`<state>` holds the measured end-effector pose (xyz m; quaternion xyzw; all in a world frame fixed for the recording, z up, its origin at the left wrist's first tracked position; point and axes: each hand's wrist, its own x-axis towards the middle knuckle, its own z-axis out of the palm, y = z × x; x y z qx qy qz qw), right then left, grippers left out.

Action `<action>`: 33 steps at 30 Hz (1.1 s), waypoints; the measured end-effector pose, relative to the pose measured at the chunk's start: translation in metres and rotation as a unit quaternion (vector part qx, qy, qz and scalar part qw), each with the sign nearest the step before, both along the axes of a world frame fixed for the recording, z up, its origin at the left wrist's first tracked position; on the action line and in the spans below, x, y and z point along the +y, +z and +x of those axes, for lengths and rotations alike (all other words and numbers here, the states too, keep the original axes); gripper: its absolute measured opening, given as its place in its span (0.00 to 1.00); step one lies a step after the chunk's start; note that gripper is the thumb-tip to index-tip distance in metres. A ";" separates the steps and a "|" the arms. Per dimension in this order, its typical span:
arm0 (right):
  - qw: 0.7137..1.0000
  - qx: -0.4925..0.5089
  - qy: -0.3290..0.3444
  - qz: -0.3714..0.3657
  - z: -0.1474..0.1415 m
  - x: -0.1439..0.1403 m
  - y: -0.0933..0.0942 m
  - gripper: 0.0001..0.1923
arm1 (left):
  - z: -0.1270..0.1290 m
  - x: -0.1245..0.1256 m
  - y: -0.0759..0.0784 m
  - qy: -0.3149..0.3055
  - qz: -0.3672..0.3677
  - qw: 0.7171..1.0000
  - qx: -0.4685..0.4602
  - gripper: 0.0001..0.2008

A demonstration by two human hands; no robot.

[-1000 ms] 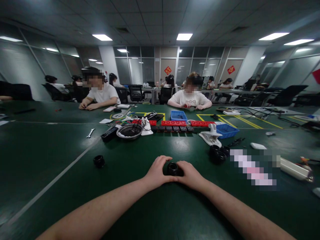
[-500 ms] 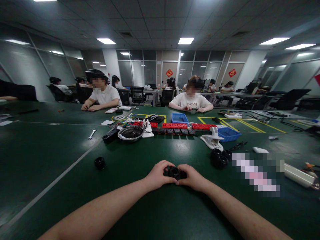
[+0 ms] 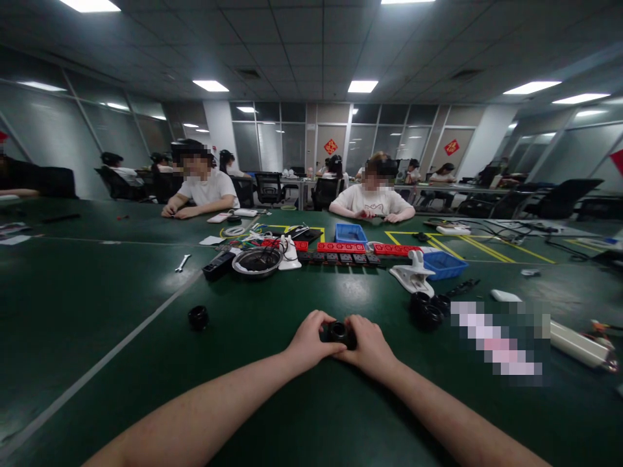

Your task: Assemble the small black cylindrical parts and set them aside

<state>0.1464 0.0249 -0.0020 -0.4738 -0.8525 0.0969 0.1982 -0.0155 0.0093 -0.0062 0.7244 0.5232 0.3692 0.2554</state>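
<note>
Black rings (image 3: 431, 316) cluster beside a white clip (image 3: 411, 280), right of hands (image 3: 311, 340) (image 3: 370, 347) pinching a similar ring (image 3: 337, 336).

Rectangular ceiling lights (image 3: 363, 86) on | glass partition (image 3: 43, 123) left | white pillar (image 3: 219, 130) rear | black office chairs (image 3: 270, 185)

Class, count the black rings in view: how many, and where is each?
5 visible: one black ring between the left hand and right hand, a lone ring at left, three rings clustered by the white clip. More may be hidden.
</note>
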 end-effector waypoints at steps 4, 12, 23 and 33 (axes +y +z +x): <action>0.978 0.063 0.171 -0.102 0.015 0.011 0.007 0.26 | -0.006 0.000 0.004 -0.092 -0.011 0.996 -0.001 0.22; 0.966 0.079 0.197 -0.148 0.019 0.018 0.005 0.14 | -0.011 -0.001 0.012 -0.160 -0.011 0.987 0.007 0.22; 0.991 0.042 0.077 -0.103 0.007 0.012 -0.004 0.18 | -0.003 -0.003 0.005 -0.070 -0.033 0.997 0.001 0.20; 0.989 0.037 0.124 -0.073 0.007 0.000 0.006 0.30 | -0.003 -0.007 0.008 -0.062 -0.026 0.998 0.007 0.21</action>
